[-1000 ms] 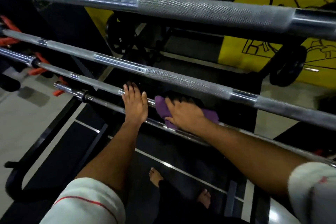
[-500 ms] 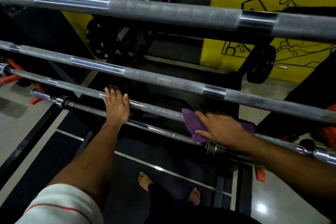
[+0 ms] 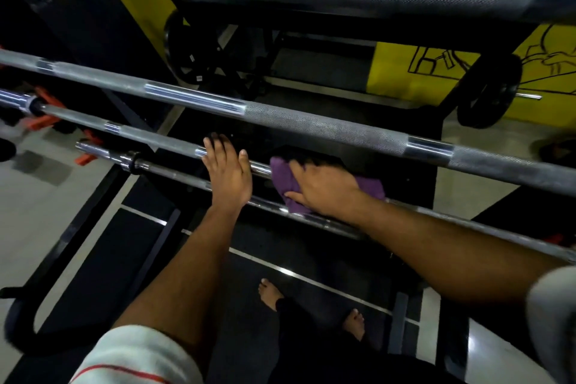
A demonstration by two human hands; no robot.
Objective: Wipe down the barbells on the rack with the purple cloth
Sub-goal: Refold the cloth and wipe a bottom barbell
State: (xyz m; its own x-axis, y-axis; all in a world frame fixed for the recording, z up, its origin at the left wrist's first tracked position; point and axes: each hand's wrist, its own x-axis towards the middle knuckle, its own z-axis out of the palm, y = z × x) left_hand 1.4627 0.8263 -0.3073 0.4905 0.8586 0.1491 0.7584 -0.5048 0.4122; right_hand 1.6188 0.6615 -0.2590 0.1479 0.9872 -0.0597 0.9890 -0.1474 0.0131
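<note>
Yellow wall (image 3: 402, 70) with black line drawing behind; dark floor below. Four barbells on the rack, long axes running upper left to lower right. Left hand (image 3: 227, 174) lies flat, fingers straight, across the two lowest barbells (image 3: 174, 173). Just right of it, purple cloth (image 3: 285, 184) drapes over the same bars; right hand (image 3: 324, 188) presses it down, fingers spread, tips hidden in shadow. Hands apart.
</note>
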